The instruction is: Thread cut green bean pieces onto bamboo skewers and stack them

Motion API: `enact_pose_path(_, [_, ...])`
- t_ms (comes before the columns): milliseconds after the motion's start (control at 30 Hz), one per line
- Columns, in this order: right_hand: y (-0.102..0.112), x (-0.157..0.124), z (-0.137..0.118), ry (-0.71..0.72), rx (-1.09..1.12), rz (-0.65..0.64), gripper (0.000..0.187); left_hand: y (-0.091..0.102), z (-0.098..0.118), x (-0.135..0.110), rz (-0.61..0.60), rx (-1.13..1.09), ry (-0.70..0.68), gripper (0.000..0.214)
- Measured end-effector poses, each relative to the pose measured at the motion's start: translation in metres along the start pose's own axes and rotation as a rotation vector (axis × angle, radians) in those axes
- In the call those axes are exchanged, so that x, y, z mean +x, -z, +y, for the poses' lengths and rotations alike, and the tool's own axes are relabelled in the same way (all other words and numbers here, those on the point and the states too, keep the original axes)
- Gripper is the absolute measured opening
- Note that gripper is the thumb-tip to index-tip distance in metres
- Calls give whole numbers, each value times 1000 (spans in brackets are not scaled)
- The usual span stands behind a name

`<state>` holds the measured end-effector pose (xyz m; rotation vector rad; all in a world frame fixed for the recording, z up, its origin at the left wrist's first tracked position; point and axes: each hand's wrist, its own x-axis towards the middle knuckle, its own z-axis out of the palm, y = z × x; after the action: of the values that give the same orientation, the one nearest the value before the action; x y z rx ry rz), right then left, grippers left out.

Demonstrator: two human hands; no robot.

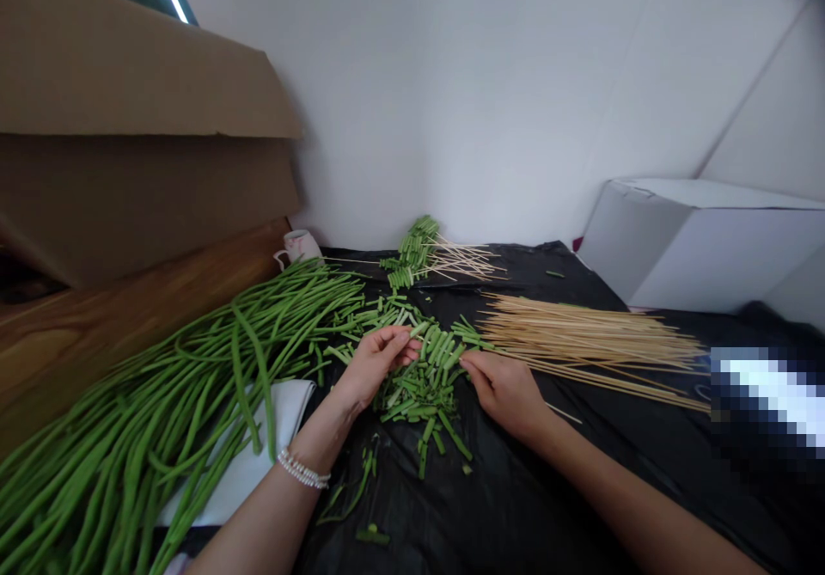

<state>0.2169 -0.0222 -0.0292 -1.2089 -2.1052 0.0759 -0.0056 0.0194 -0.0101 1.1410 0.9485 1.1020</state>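
Note:
Cut green bean pieces [442,348] sit side by side in a row between my hands, apparently threaded on a bamboo skewer [565,412] whose bare end sticks out behind my right hand. My right hand [506,390] is closed around that skewer, fingertips against the near end of the row. At the row's far end, my left hand [380,358] pinches a short bean piece [418,331] between thumb and fingers. Beneath and between the hands lies a loose heap of cut bean pieces [418,394]. The skewer's tip is hidden by the beans and fingers.
Long uncut beans [193,369] spread on the left, partly over a white sheet [284,412]. Bare skewers [593,339] lie at right; filled skewers [416,248] are stacked at the back. A mug [302,247], a cardboard box [148,188] and a white box [657,240] stand around the black covering [516,498].

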Motion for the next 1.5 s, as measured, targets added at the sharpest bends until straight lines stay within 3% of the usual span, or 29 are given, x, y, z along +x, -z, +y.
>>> enact_pose_path(233, [1,0,-1,-16,-26,-25,25,0,1,-1,0,11,-7,29])
enact_pose_path(600, [1,0,-1,-27,-31,-28,26,-1,4,-1,101,-21,-2,29])
enact_pose_path(1000, [1,-2,-2,13,75,-8,27,0,7,-2,34,-271,173,24])
enact_pose_path(1500, [0,0,-1,6,45,-18,27,-6,1,-2,111,-110,37,28])
